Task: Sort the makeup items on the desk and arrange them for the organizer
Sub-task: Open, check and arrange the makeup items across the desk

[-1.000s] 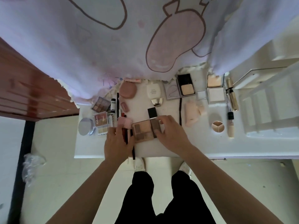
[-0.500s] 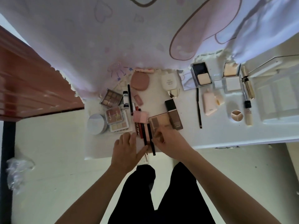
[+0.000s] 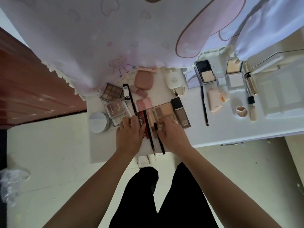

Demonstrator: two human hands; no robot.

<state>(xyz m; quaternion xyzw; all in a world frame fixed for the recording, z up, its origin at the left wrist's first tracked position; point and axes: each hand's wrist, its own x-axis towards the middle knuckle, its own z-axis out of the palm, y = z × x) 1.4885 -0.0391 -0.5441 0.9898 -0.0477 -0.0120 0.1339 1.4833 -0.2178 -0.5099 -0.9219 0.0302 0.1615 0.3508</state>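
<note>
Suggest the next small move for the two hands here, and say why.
Probably slide the loose pencils farther onto the desk and square them together: they lie between the left hand and right hand, fanned unevenly, with near ends reaching the desk's front edge.

Left hand (image 3: 130, 137) brought forward, palette set beside the bottle
The left hand has been moved up from the desk's near edge onto the liner pencils (image 3: 150, 134) at centre frame. The brown eyeshadow palette (image 3: 162, 111) has been shifted against the foundation bottle (image 3: 180, 112), under the right hand (image 3: 172, 137).
</note>
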